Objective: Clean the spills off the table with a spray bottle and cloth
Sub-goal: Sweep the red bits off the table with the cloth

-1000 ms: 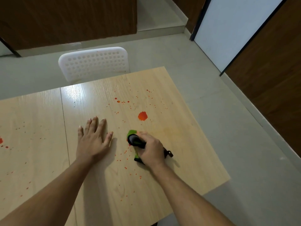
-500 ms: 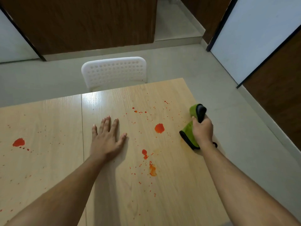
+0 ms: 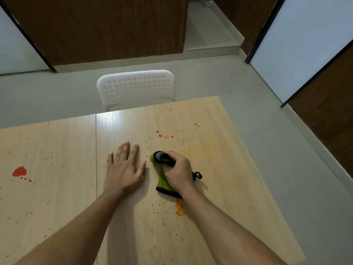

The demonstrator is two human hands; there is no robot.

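Cloth: green cloth [image 3: 162,183] with black trim lay bunched on the table [image 3: 219,217], its long axis running from near edge to far edge, just right of the table's middle.
Grip: right hand [image 3: 178,172] clenched around the cloth, pressing it onto the wood.
Bracing hand: left hand [image 3: 123,170] lay flat beside it, fingers straight, holding nothing.
Nearest spill: orange smear [image 3: 179,209] sat just nearward of the cloth, touching its hem; judged the likely next pull, toward the body.
Farther spills: red droplets [image 3: 165,136] beyond the cloth; red blot [image 3: 19,171] well apart, leftward, nearer the left hand.
Spray bottle: not visible.
Surroundings: white chair [image 3: 135,88] behind the table.
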